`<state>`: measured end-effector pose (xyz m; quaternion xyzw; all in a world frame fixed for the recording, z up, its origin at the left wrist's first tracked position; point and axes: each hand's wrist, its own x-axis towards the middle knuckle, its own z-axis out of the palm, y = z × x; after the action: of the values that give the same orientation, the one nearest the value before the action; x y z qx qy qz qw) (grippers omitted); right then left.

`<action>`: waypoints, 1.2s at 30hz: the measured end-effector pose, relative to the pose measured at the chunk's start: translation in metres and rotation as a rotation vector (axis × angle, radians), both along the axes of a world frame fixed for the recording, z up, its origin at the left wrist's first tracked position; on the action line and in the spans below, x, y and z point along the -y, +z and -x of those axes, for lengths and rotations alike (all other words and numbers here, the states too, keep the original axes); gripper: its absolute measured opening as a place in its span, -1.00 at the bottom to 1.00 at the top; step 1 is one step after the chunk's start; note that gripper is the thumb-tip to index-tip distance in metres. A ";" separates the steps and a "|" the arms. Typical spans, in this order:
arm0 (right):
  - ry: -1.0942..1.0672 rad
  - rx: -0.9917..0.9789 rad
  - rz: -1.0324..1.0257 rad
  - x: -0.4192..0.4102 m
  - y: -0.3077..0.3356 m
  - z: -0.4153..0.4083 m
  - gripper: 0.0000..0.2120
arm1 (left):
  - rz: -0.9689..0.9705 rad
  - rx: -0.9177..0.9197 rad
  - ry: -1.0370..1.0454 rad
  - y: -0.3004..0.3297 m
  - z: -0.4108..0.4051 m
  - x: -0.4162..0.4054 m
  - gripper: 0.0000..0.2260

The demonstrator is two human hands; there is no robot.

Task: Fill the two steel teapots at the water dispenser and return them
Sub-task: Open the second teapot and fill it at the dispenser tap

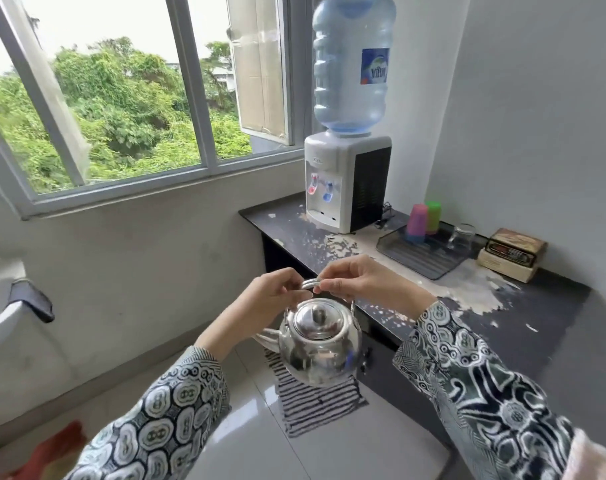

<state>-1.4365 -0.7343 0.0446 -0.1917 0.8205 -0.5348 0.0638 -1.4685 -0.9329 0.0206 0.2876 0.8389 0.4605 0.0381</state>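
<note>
One steel teapot (317, 344) hangs in the air in front of me, lid on, spout pointing left. Its wire handle is pinched from both sides: my left hand (272, 292) holds the left end of the handle top, my right hand (360, 278) the right end. The water dispenser (346, 181) stands on the far end of the dark counter (536, 323), white with a blue bottle on top and red and blue taps. The teapot is well short of the taps, beside the counter's near edge. A second teapot is not in view.
A grey tray (422, 252) on the counter holds pink and green cups (424, 218) and a glass (462, 237). Boxes (512, 254) sit at the wall. A striped mat (315, 400) lies on the floor below. A sink (0, 306) with a cloth is at left.
</note>
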 end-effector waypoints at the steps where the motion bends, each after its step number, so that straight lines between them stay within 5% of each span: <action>1: -0.006 0.009 0.008 0.002 0.000 0.018 -0.87 | -0.025 0.020 -0.020 -0.001 0.020 0.002 -0.76; 5: -0.055 0.033 0.080 0.010 0.000 0.096 -0.93 | -0.173 0.112 -0.079 -0.001 0.102 0.003 -0.96; 7: -0.095 0.010 0.084 0.014 -0.002 0.135 -0.93 | -0.222 0.148 -0.105 -0.003 0.140 0.002 -0.80; 15: -0.133 -0.017 0.108 0.002 -0.029 0.290 -0.93 | -0.256 0.213 -0.041 -0.024 0.297 -0.019 -0.73; 26: -0.191 0.128 0.159 -0.030 -0.069 0.483 -0.89 | -0.030 0.144 -0.002 -0.057 0.510 -0.058 -0.68; 36: -0.479 0.189 0.098 -0.030 -0.130 0.612 -0.88 | 0.155 0.175 -0.103 -0.109 0.660 -0.089 -0.70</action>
<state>-2.0484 -0.7045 -0.0851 0.0561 0.8059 -0.5894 0.0025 -2.1284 -0.8443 -0.0887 0.2854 0.8495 0.4151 0.1570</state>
